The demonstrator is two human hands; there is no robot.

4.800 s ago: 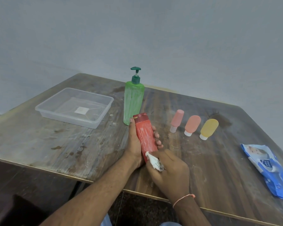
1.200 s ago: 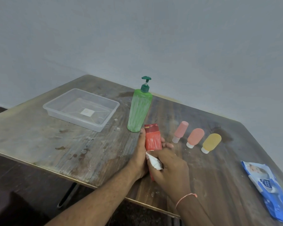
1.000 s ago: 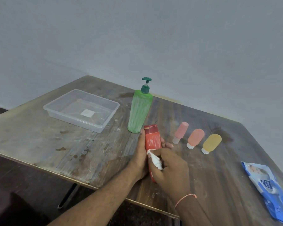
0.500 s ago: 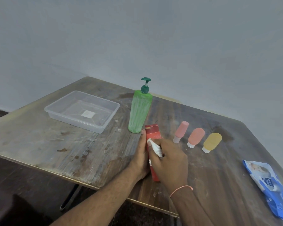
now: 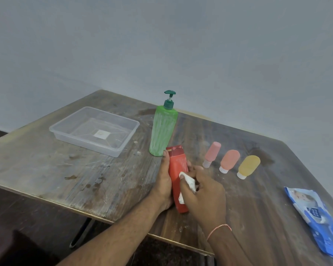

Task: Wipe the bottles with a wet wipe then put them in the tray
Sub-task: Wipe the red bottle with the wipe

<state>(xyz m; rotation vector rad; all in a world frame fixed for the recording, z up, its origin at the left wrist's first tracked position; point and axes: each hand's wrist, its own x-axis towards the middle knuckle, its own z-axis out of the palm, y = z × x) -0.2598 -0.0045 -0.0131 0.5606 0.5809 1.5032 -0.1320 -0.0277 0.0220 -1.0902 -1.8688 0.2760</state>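
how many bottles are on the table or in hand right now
5: a green pump bottle standing beside the tray, a red bottle held in the left hand, and pink, coral and yellow squeeze bottles lying in a row.

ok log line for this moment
left hand holds red bottle | right hand rubs wet wipe on it | tray holds no bottles

Both forearms are bare right up to where they leave view, with no sleeve showing on either, and fine hair runs along them. The right wrist carries a thin pinkish-orange thread [image 5: 218, 228] tied once around it. Neither the left hand [image 5: 162, 186] nor the right hand [image 5: 206, 194] wears a glove.
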